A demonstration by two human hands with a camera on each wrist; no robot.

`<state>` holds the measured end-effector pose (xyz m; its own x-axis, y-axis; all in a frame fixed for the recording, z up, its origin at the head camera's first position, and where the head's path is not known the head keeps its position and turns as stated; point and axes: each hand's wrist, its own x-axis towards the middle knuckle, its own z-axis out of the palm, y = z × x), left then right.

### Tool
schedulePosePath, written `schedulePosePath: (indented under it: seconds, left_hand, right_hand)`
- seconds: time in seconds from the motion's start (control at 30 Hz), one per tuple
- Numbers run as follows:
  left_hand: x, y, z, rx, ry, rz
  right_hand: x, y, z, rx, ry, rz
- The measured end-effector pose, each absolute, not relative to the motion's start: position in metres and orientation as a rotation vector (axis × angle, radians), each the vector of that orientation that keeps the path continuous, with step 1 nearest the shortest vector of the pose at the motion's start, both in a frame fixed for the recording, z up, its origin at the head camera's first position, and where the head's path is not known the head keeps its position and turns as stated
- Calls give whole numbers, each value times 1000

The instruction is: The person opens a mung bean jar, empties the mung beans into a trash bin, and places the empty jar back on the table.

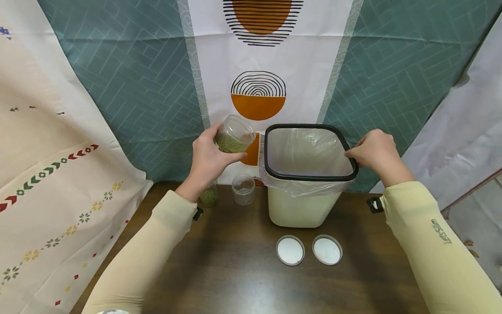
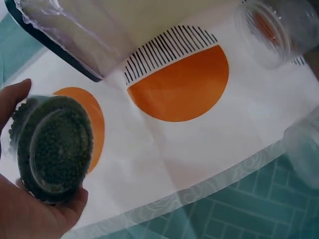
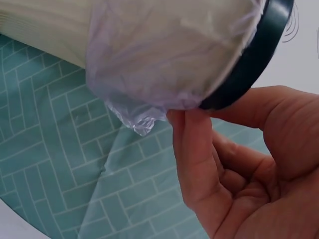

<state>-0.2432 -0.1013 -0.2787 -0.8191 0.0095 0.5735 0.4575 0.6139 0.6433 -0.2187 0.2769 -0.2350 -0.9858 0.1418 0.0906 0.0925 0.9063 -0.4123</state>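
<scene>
My left hand (image 1: 208,152) grips a clear plastic jar (image 1: 234,141) partly filled with small green beans. The jar is tilted, its mouth toward the bin on the right, and its bean-covered base (image 2: 62,149) faces the left wrist view. A cream trash bin (image 1: 300,207) with a black rim (image 1: 310,178) stands on the table, lined with a thin clear bag (image 1: 294,188) folded over the outside. At the bin's right side, my right hand (image 1: 378,152) pinches the rim and liner edge between thumb and fingers (image 3: 197,144).
Behind my left wrist is a second jar (image 1: 209,197) with green beans, partly hidden. Beside it stands an uncapped clear jar (image 1: 244,192). Two round white lids (image 1: 290,250) lie in front of the bin on the brown table (image 1: 235,270). Patterned cloth (image 1: 137,87) hangs behind.
</scene>
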Motion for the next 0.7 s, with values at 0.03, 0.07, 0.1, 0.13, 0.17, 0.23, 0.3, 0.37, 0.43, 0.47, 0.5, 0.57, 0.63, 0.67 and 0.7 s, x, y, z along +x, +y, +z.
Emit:
schedulePosePath:
  seconds: [0.03, 0.07, 0.1, 0.13, 0.17, 0.23, 0.3, 0.37, 0.43, 0.47, 0.5, 0.57, 0.63, 0.67, 0.7]
  left_hand:
    - [-244, -99, -277, -372, -2324, -1084]
    - [-245, -97, -275, -375, -2334, -1042]
    - [-246, -95, -274, -378, -2343, -1005]
    - [-247, -93, -272, -389, -2351, -975]
    - [-247, -90, -271, -397, -2360, -943]
    - [-248, -86, -268, -419, -2375, -899]
    - [-247, -84, -267, -433, -2382, -861]
    - [-247, -81, -263, -456, -2367, -828]
    - [-247, -79, -260, -479, -2340, -793]
    - [-247, -78, -258, -494, -2324, -779]
    - [-246, -77, -256, -507, -2309, -767]
    - [-245, -75, -251, -533, -2282, -746]
    - [-244, -74, -247, -549, -2270, -729]
    - [-244, -73, -245, -558, -2262, -720]
    - [-243, -72, -244, -563, -2258, -715]
  right_hand:
    - [-219, 278, -234, -187, -2961, 640]
    - [-219, 279, -234, -193, -2973, 649]
    - [-220, 280, -233, -203, -2982, 654]
    - [-221, 280, -233, -206, -2988, 646]
    - [-221, 281, -233, -207, -2995, 637]
    - [-222, 280, -233, -217, -3008, 618]
    - [-224, 277, -232, -216, -3022, 586]
    - [-225, 275, -232, -210, -3036, 567]
    - [-226, 274, -230, -195, -3048, 558]
    - [-227, 274, -229, -187, -3057, 554]
    - [-227, 275, -228, -179, -3067, 552]
    - [-228, 276, -227, -169, -3094, 549]
    - [-228, 277, -226, -169, -3117, 545]
    - [-228, 277, -226, -171, -3126, 542]
    - [-229, 278, -227, -175, -3133, 537]
